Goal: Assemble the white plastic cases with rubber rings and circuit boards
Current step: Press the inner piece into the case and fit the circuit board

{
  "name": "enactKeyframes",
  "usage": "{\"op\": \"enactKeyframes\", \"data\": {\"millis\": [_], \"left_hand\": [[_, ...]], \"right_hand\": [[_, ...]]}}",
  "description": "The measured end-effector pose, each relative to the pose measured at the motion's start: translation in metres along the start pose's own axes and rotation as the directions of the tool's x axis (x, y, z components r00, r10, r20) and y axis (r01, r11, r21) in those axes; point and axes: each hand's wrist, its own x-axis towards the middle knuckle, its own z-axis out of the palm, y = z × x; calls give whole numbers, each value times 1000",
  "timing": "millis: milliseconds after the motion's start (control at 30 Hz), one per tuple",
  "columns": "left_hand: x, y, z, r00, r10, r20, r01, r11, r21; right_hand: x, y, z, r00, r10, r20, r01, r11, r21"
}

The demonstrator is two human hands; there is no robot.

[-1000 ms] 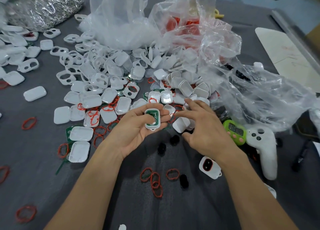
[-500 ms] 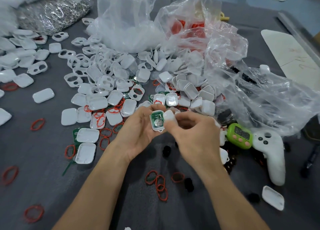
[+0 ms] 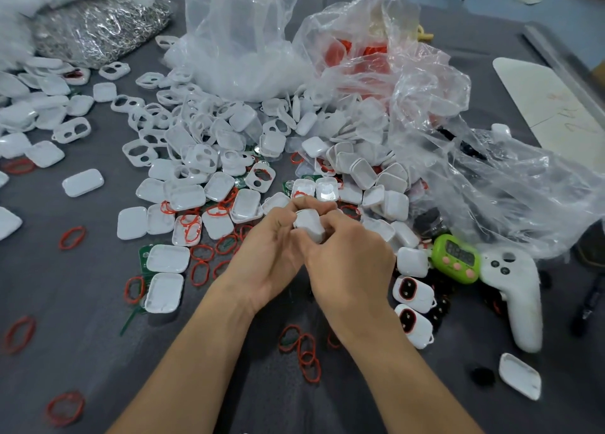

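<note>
Both grips close on one white case [image 3: 309, 224], held above the desk [image 3: 98, 335] in the middle of the view. The left grip [image 3: 271, 253] curls its fingers round the case's left side and top. The right grip [image 3: 350, 260] pinches the right side, thumb on the near edge. The case's inside cannot be seen.

Just below the wrists, a few red rubber rings [image 3: 304, 351] lie linked on the grey cloth. Right of the right grip lie two closed cases [image 3: 414, 289] with red-rimmed dark openings, then a green timer [image 3: 456, 258] and a white controller [image 3: 514, 289].

To the left, white shells rest on green circuit boards [image 3: 144, 253], with loose rings around them. Beyond the grips spreads a heap of case halves [image 3: 203, 158], backed by crumpled clear bags [image 3: 425, 106]. A bag of metal clips [image 3: 98, 27] sits at the far left.
</note>
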Motion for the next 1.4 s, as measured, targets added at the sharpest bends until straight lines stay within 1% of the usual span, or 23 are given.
{"op": "enactKeyframes", "data": {"millis": [100,233,367,467,500,567,667,733,833,900,933,967,1033,1100,1167,1233,1333,1400], "left_hand": [[2,-2,-2,999,28,26,-27,999,-30],[5,-5,-1,997,74,13,-74,996,-42],[3,-8,3,994,107,22,-104,991,-81],[2,-6,2,990,129,52,-125,989,-74],[2,-5,1,988,148,54,-146,989,-33],[1,-4,-1,981,194,26,-196,974,116],[0,-4,-5,954,279,-112,-228,913,338],[-2,-5,-9,926,331,-179,-217,858,465],[-4,-8,-11,922,335,-196,-165,796,582],[-3,-11,-10,920,333,-204,-143,772,619],[-3,-12,-10,914,343,-215,-144,772,620],[-2,-13,-10,906,357,-228,-148,771,619],[-2,-15,-9,895,373,-246,-154,774,614],[-1,-17,-8,891,377,-254,-156,777,610],[-1,-18,-7,890,381,-250,-161,776,610],[-2,-18,-5,897,387,-214,-180,762,622],[-5,-16,-3,922,373,-100,-221,721,657],[-6,-15,-3,927,372,-53,-237,688,685]], "right_hand": [[3,-2,-3,1000,-24,4,24,1000,7],[0,-5,-2,997,-45,-69,47,998,33],[-8,-7,3,995,36,-89,-17,979,202],[-8,-6,3,994,30,-108,0,963,268],[-7,-4,1,994,22,-111,11,958,287],[-4,0,-4,989,-21,-149,64,957,284],[1,10,-12,971,-152,-184,182,970,162],[3,18,-16,959,-236,-157,254,962,102],[2,29,-19,926,-347,-149,358,932,55],[1,34,-20,914,-380,-146,394,916,83],[1,36,-21,930,-345,-127,362,919,154],[2,38,-23,956,-277,-93,292,922,256],[4,43,-25,990,-142,-1,128,889,441],[8,51,-25,992,-90,85,26,823,567],[11,57,-23,986,-65,156,-62,721,691],[13,61,-20,980,-44,194,-121,644,756],[14,64,-15,979,-17,203,-160,556,816],[16,65,-14,978,-2,208,-178,515,838]]}}
